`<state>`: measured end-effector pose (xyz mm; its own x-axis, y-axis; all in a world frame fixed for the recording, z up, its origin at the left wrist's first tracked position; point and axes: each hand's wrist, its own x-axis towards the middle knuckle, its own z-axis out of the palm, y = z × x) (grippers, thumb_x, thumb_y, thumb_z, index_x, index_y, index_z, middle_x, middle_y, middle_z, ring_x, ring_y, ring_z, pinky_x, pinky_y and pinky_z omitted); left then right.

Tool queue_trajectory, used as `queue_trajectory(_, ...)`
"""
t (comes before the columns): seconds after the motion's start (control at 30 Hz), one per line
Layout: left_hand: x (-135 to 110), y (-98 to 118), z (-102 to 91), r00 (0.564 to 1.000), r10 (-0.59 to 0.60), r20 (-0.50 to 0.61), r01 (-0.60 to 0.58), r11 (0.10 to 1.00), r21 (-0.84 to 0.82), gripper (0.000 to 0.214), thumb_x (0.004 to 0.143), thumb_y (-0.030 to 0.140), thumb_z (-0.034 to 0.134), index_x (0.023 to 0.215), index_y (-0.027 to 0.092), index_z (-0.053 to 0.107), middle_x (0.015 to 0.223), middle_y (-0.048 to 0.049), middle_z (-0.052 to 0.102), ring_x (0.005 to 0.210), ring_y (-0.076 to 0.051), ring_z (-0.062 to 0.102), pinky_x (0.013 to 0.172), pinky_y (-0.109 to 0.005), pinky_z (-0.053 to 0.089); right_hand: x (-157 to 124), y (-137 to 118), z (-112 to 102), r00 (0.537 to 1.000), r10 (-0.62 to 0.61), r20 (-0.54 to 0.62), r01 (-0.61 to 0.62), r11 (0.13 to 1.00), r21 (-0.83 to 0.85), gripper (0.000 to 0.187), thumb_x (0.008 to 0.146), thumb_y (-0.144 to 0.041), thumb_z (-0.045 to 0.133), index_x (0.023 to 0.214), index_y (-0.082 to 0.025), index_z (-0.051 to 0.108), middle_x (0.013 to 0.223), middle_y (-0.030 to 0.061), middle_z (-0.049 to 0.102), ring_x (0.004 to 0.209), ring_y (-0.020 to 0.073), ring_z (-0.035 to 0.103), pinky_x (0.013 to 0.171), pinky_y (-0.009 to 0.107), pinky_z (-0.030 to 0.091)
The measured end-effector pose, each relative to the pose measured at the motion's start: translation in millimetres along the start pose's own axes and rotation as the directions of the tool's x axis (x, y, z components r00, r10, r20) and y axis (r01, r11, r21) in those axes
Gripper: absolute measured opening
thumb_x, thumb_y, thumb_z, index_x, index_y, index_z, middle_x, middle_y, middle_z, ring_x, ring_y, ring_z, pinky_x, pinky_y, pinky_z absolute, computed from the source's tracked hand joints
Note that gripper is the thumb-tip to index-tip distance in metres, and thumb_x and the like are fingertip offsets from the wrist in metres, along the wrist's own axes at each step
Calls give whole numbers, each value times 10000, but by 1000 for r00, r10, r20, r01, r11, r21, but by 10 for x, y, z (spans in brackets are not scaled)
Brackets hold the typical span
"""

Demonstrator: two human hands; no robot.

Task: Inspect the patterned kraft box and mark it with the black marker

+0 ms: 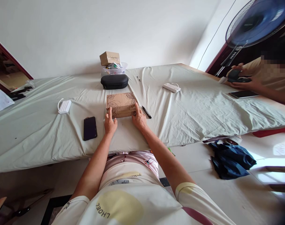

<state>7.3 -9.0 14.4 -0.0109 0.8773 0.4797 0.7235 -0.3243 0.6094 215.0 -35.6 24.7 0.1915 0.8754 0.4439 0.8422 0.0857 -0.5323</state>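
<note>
Soft light washes the wall (97,28); glare whitens the floor (271,162), lower right; the fan (252,23) blurs, upper right; edges stretch.

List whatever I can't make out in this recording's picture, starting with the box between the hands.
All in the head view:
- Inside of the patterned box: hidden by its top and sides.
- Some fingers of the left hand and right hand: hidden by the hands themselves.
- Any lettering on the black pen: too small.
- Contents of the black case: hidden by its shell.
- Fan: cut by the picture's edge, blades blurred.
</note>
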Motion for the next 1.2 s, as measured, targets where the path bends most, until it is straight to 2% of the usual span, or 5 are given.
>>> queue_trajectory(0.23,7,-53,28,999,46,-7,-46,999,6,822,894,156,597,1658,244,306,1430,-184,586,1319,-349,616,1062,-480,551,-12,-4,-24,999,37,4,-37,999,14,885,910,-231,573,1701,-182,180,1547,200,555,1304,358,628,1032,482,553)
queue_trajectory(0.43,7,-94,57,991,75,-111,-78,997,-24,749,885,165,589,1608,236,405,1355,-165,639,1270,-327,638,1046,-459,557,11,96,23,990,115,-80,-104,986,131,873,911,-282,610,1679,-137,220,1400,219,644,1038,305,703,934,468,586)
queue_trajectory(0.67,51,-198,59,898,165,-407,-251,953,-169,534,1008,339,482,1500,131,482,1444,-228,594,1252,-270,639,934,-367,585,54,192,34,902,-53,-429,203,928,313,674,1006,-371,513,1636,-262,298,1260,121,680,927,208,719,917,429,619)
queue_trajectory(0.9,25,-91,-52,810,343,-476,-433,897,-90,371,1032,373,467,1267,150,647,1310,-203,669,1321,-280,608,1156,-487,457,31,183,-81,774,-166,-611,395,881,262,435,1036,-336,463,1466,-281,503,1224,123,678,1078,240,699,944,460,609)
queue_trajectory(1.2,-13,214,-211,946,227,-231,-229,973,19,423,1006,364,521,1362,194,674,1523,-186,558,1448,-334,499,1240,-510,356,24,-52,-280,936,-140,-323,161,986,40,499,1043,-339,387,1510,-253,540,1419,162,593,1383,342,535,1167,591,446)
